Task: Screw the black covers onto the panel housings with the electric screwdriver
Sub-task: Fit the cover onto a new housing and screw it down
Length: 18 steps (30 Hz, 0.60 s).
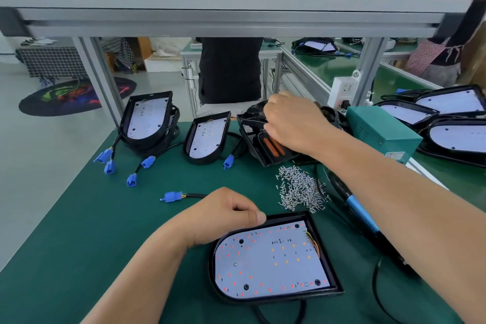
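A black panel housing (273, 258) with a white LED board lies face up near the table's front edge. My left hand (223, 214) rests on its upper left rim, thumb on the rim and fingers curled. Farther back, my right hand (292, 119) grips a black cover (265, 139) from a pile of covers. The electric screwdriver (361, 214), blue-banded, lies on the mat beneath my right forearm. A heap of small silver screws (299, 188) sits between the housing and the covers.
Two more housings (147, 118) (206, 137) with blue connectors stand at the back left. A teal power box (381, 134) and stacked housings (452, 123) sit on the right. A loose blue connector (171, 196) lies left of my hand. An aluminium frame crosses overhead; people work beyond.
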{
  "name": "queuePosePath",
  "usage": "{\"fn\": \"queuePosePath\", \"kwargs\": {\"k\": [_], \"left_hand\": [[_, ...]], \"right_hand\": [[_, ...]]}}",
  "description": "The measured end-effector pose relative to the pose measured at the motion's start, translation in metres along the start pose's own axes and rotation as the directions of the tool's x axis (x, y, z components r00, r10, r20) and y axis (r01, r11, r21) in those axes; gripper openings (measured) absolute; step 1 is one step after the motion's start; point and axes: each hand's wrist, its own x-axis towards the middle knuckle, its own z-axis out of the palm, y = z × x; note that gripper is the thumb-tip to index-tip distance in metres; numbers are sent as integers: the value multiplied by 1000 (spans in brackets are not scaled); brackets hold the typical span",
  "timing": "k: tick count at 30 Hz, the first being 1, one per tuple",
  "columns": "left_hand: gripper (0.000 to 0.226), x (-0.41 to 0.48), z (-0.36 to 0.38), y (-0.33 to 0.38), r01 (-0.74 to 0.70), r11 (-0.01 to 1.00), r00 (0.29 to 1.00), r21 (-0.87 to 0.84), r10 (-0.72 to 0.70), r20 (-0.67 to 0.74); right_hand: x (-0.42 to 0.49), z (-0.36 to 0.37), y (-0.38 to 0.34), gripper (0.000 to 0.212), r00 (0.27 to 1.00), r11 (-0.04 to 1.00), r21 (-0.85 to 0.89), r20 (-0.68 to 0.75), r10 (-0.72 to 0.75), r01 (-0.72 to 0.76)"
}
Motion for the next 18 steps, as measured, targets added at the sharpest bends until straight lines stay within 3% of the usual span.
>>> {"fn": "queuePosePath", "kwargs": {"k": [3,8,11,15,18], "left_hand": [[29,1,0,0,-8,1000,1000,9,8,2],[33,2,-1,-1,-26,999,1000,38,26,4],[30,2,-1,-1,-20,999,1000,50,20,-3],[35,2,-2,-2,-26,998,1000,62,27,-14],[47,4,-1,-3,-27,998,999,65,29,-32]], "right_hand": [[-9,1,9,18,1000,999,-48,-22,-18,17],[-23,3,22,23,985,993,-35,-133,109,-115],[-40,4,21,23,964,985,86,-210,163,-147],[-81,8,4,21,948,962,259,-277,159,-86],[-115,11,-13,20,934,921,377,-287,215,-96]]}}
